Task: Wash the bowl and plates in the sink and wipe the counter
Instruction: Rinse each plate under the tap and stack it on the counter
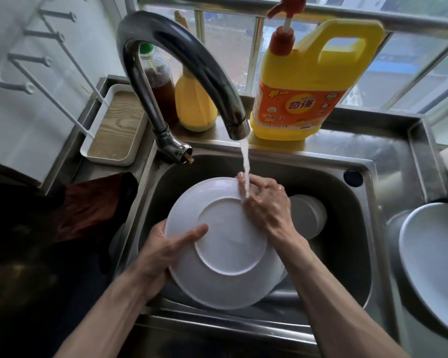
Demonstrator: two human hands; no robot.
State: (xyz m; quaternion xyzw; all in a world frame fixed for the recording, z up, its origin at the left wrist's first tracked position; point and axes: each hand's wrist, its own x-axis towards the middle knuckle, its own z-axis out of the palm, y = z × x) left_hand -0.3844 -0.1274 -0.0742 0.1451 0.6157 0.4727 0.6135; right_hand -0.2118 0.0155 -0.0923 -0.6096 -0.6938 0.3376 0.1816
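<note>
A white plate is held tilted over the steel sink, its underside and foot ring facing me. My left hand grips its left rim, thumb lying across the underside. My right hand holds the upper right rim, fingers curled over the edge, under the running water from the faucet. A white bowl lies on its side in the sink behind my right hand. More white crockery shows beneath the held plate, mostly hidden.
A yellow dish-soap jug with a red pump stands on the sill behind the sink, beside a yellow bottle and a brown bottle. A white plate rests on the counter at right. A dark red cloth lies at left near a white tray.
</note>
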